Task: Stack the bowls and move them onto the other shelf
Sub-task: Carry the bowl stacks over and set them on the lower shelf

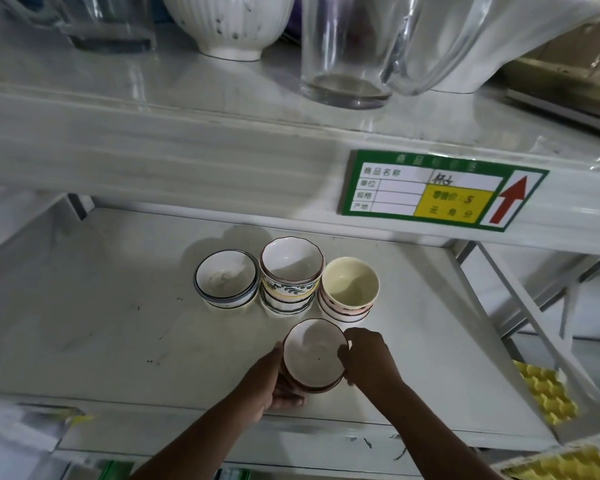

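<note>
A small stack of white bowls with brown rims [314, 355] sits near the front of the lower white shelf [118, 323]. My left hand [269, 386] cups its left side and underside, and my right hand [368, 358] grips its right rim. Behind it stand three more stacks: a blue-rimmed bowl stack [226, 280] on the left, a taller stack topped by a scalloped bowl with a leaf pattern [291, 268] in the middle, and a stack topped by a pale yellow bowl [350, 282] on the right.
The upper shelf [187, 133] holds a ribbed white bowl [227, 26], a clear glass [343, 50] and a glass pitcher [465, 39]. A green and yellow price label [440, 188] is stuck on its front edge. Yellow trays [544, 396] lie at lower right.
</note>
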The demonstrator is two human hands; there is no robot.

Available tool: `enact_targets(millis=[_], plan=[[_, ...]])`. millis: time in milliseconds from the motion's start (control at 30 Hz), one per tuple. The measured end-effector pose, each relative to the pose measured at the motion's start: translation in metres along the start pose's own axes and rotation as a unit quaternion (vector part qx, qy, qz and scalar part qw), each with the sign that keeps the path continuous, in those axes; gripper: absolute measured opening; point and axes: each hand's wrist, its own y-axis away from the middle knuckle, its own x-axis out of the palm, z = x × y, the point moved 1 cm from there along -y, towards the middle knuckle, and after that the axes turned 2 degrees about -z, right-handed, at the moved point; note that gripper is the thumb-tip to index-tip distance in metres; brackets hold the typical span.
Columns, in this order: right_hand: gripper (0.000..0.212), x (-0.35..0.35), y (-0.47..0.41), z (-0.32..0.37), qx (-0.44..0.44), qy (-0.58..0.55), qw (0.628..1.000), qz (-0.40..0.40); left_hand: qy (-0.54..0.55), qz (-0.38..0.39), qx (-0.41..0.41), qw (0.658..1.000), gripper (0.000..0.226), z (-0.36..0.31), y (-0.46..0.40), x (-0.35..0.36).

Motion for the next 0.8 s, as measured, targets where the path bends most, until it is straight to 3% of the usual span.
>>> enact_targets(millis=[133, 233, 300, 667, 800], plan=[[0.019, -0.012, 0.003, -0.008, 0.017, -0.099, 0.995, -0.014, -0.016, -0.003, -0.005, 1.0, 0.059, 0.001, -0.003, -0.001], [0.021, -0.028, 0.005, -0.01, 0.024, -0.124, 0.992, -0.013, -0.054, -0.005, 0.03, 0.998, 0.025, -0.002, -0.001, -0.001], [0.021, -0.038, 0.005, -0.011, 0.027, -0.129, 0.991, -0.01, -0.061, -0.006, 0.046, 0.997, 0.016, -0.006, 0.0, 0.0], [0.02, -0.095, -0.006, -0.02, -0.002, -0.259, 0.965, -0.043, -0.103, 0.014, 0.097, 0.99, 0.021, -0.055, 0.047, -0.035], [0.019, -0.104, -0.029, -0.021, -0.002, -0.27, 0.959, -0.081, -0.09, -0.02, 0.131, 0.987, 0.021, -0.083, 0.073, -0.066]])
